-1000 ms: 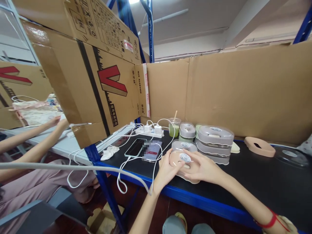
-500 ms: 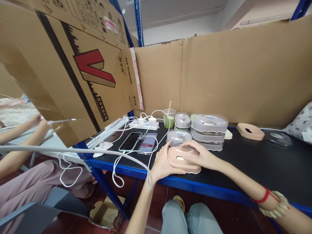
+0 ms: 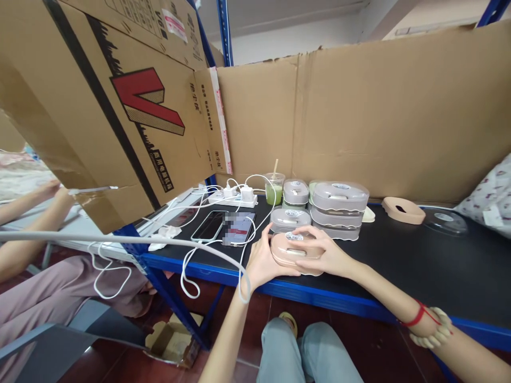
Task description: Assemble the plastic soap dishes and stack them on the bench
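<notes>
A pink oval box [image 3: 293,257] with a clear lid sits at the front edge of the black tabletop [image 3: 403,260]. Its left side is gripped by my left hand [image 3: 266,261], thumb along the front. My right hand [image 3: 328,254] holds the lid and right side, fingers bent over the top. Right behind it is a small grey box [image 3: 290,219] with a clear lid. A stack of grey boxes [image 3: 339,213] stands behind my right hand. Farther right lie a pink oval ring piece [image 3: 403,210] and a loose clear lid [image 3: 445,221].
Two phones [image 3: 208,226] with white cables lie left of my hands, near a power strip [image 3: 235,199]. A cup of green drink [image 3: 274,192] stands at the back. Cardboard panels [image 3: 379,117] wall the table. Another person's arms [image 3: 35,213] show at far left.
My right hand's fingers have shifted over the pink box, and the sticker and handle of its clear lid now show. The view has tilted slightly.
</notes>
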{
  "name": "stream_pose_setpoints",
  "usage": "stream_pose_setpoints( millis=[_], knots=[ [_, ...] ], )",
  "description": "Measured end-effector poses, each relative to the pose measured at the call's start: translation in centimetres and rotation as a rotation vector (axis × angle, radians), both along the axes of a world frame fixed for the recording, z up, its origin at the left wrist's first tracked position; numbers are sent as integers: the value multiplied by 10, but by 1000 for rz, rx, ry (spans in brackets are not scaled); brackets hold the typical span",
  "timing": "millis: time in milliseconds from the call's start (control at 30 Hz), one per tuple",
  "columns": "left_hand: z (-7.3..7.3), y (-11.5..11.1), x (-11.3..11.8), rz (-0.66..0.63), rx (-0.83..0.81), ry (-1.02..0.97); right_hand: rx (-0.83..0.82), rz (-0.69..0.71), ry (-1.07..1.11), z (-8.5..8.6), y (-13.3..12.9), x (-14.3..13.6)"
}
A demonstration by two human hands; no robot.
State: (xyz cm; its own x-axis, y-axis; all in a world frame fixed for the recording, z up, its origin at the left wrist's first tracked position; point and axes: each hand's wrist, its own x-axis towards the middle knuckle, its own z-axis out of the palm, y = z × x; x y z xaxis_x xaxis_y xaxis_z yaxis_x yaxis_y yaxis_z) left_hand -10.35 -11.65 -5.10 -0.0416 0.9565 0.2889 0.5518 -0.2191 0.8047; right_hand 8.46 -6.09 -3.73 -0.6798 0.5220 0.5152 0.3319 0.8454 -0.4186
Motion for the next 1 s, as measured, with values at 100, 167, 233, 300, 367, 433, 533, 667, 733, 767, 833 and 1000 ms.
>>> stream_pose_setpoints(
  millis=[100, 167, 233, 300, 367, 433, 533, 667, 733, 767, 833, 1000],
  knots=[
    [-1, 0, 0, 15, 26, -3, 19, 9, 14, 0, 0, -1],
    [0, 0, 0, 5, 39, -8, 22, 10, 25, 0, 0, -1],
    [0, -1, 0, -13, 44, -4, 23, 4, 36, -2, 0, -2],
    [0, -1, -1, -37, 50, 11, 35, -5, 49, -5, 0, -2],
    [-1, 0, -1, -61, 62, 41, 58, -14, 65, -8, 0, -3],
    [-2, 1, -2, -73, 71, 72, 91, -17, 86, -11, 0, -3],
    [-3, 2, -2, -85, 81, 84, 142, -19, 114, -15, -1, -3],
    [-2, 3, 1, -85, 80, 43, 176, -15, 146, -17, -3, -4],
    [-1, 3, 1, -63, 53, 23, 182, -6, 148, -17, -4, -4],
    [0, 3, 1, -57, 39, 22, 185, -5, 144, -17, -5, -4],
    [1, 2, 0, -73, 28, 39, 192, -8, 133, -17, -6, -4],
    [2, -4, 0, -95, 35, 104, 214, -34, 120, -17, -9, -2]
  ],
)
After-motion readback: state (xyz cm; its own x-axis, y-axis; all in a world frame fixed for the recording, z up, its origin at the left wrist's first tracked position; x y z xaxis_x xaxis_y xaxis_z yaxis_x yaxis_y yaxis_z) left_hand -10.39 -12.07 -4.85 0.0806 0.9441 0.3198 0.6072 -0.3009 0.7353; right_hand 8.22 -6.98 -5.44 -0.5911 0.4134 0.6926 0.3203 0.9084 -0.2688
